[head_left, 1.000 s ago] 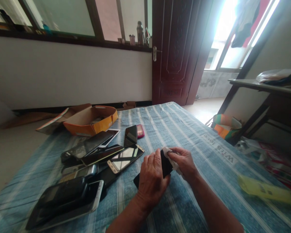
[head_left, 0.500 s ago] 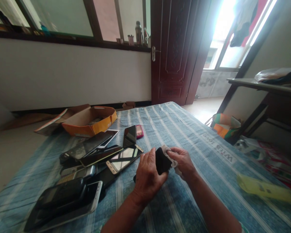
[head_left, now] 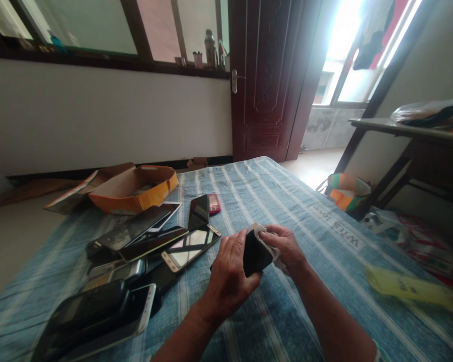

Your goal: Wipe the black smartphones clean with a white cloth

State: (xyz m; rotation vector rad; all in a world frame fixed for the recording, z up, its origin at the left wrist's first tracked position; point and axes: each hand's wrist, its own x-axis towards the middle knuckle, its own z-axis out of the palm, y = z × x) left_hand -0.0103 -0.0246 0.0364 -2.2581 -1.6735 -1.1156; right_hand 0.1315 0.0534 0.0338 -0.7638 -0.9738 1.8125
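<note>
A black phone [head_left: 255,255] is gripped by its left side in my left hand [head_left: 230,269], with the thumb along its near edge. My right hand [head_left: 285,247] pinches a crumpled white cloth [head_left: 262,234] against the phone's far right edge. The cloth wraps over that edge, and part of it is hidden under my right fingers. Left of my hands lies a gold-framed phone [head_left: 191,249] with a reflective screen. Beyond it are a dark phone [head_left: 199,212] and a small pink item [head_left: 214,203], whose face is blurred out.
Several more phones, among them a white-edged phone [head_left: 147,307], are piled on the left of the striped bedspread [head_left: 245,191]. An open orange box [head_left: 136,196] stands behind them. A yellow bag [head_left: 411,291] lies at the right, near a dark table [head_left: 407,128].
The cloth and my right hand have shifted slightly along the phone's edge, and more of its black face shows. The whole view has moved a little, with the room sliding left.
</note>
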